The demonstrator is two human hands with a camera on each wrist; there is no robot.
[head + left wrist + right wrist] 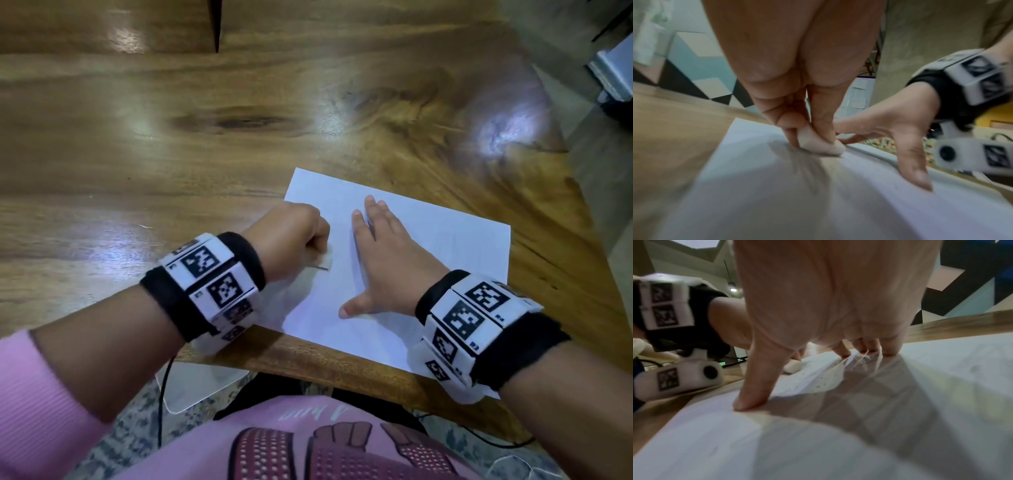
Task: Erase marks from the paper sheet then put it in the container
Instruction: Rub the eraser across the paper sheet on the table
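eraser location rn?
The eraser is pinched in the left hand, pressed on the paper sheet near its left edge, just left of the flat right hand.

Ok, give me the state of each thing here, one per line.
paper sheet: flat on the table, one short dark mark showing near the eraser
eraser: pinched in the left hand, pressed on the paper
right hand: fingers spread flat, pressing the sheet down
table: wooden, glossy, sheet near its front edge
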